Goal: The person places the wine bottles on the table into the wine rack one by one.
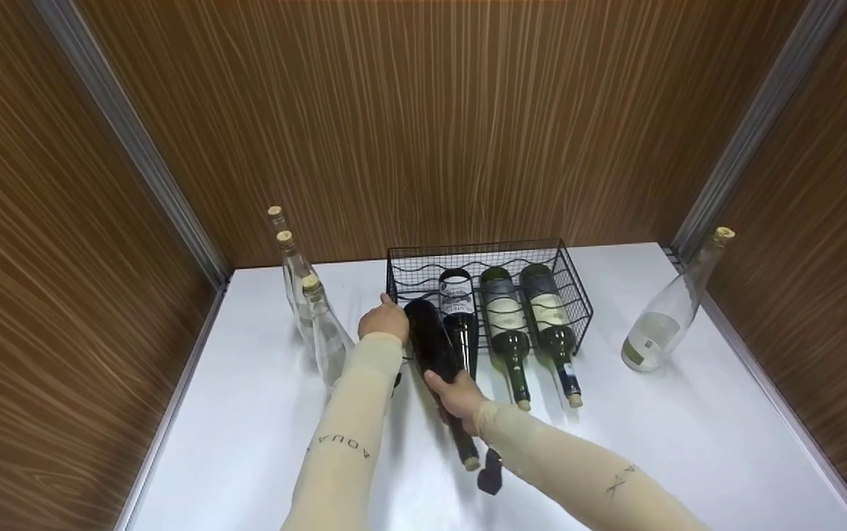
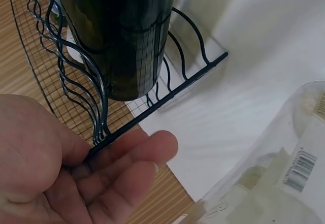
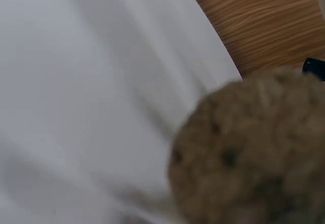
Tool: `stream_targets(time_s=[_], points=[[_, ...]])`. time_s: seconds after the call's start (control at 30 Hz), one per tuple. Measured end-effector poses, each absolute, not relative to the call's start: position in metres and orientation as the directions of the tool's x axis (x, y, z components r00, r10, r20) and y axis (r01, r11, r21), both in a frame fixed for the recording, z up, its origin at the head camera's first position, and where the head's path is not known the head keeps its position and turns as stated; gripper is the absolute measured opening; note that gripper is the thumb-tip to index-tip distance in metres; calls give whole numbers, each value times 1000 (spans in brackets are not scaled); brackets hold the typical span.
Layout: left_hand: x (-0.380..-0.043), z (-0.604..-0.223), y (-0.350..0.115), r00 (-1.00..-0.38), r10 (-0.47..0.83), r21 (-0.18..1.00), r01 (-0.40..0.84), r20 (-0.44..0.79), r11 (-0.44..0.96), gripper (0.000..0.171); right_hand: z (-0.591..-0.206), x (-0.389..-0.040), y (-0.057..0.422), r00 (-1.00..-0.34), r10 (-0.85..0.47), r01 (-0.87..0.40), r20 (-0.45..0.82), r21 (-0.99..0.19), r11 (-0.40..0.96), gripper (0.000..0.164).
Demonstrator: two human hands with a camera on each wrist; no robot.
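A dark wine bottle (image 1: 429, 335) slants at the left end of a black wire wine rack (image 1: 475, 244), its base among the wavy wires and its corked neck toward me. My right hand (image 1: 462, 398) grips this bottle around the shoulder and neck. Its cork (image 3: 254, 153) looms blurred in the right wrist view, where the hand is out of sight. My left hand (image 1: 385, 321) holds the rack's left side; in the left wrist view its fingers (image 2: 134, 158) curl around the rack's end rod (image 2: 162, 101), just below the bottle's base.
Three more wine bottles lie in the rack: one with a white label (image 1: 457, 295) and two green ones (image 1: 505, 310) (image 1: 547, 310). Clear corked bottles (image 1: 329, 339) stand close left of my left arm. Another clear bottle (image 1: 663, 324) stands at right. Wood-grain panels (image 1: 423, 125) enclose the white table.
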State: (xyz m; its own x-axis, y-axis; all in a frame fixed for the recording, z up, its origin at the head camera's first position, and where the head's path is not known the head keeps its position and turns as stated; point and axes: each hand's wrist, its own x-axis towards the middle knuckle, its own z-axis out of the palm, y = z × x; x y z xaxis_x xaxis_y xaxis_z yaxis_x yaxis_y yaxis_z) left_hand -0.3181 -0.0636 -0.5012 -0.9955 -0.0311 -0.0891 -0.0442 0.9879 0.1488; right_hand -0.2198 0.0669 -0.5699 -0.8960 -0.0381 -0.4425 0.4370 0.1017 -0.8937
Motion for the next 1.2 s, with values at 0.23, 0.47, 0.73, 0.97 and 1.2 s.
stream_targets(time_s=[0.23, 0.47, 0.73, 0.97, 1.2], points=[[-319, -500, -66, -995, -35, 93, -44, -96, 995, 50, -588, -231, 42, -905, 42, 425, -423, -903, 60, 62], [-317, -497, -55, -998, -19, 69, -24, -60, 997, 46, -604, -241, 37, -921, 92, 387, -379, -917, 96, 65], [-319, -500, -52, -993, -2, -39, 3, -118, 999, 49, -612, -256, 31, -921, 90, 388, -380, -917, 93, 66], [-323, -499, -55, -993, -7, -44, -2, -118, 999, 45, -616, -268, 23, -914, 70, 403, -401, -914, 34, 63], [-323, -498, -58, -994, -47, -11, -46, -98, 999, 48, -620, -279, 23, -884, -30, 467, -466, -883, -55, 50]])
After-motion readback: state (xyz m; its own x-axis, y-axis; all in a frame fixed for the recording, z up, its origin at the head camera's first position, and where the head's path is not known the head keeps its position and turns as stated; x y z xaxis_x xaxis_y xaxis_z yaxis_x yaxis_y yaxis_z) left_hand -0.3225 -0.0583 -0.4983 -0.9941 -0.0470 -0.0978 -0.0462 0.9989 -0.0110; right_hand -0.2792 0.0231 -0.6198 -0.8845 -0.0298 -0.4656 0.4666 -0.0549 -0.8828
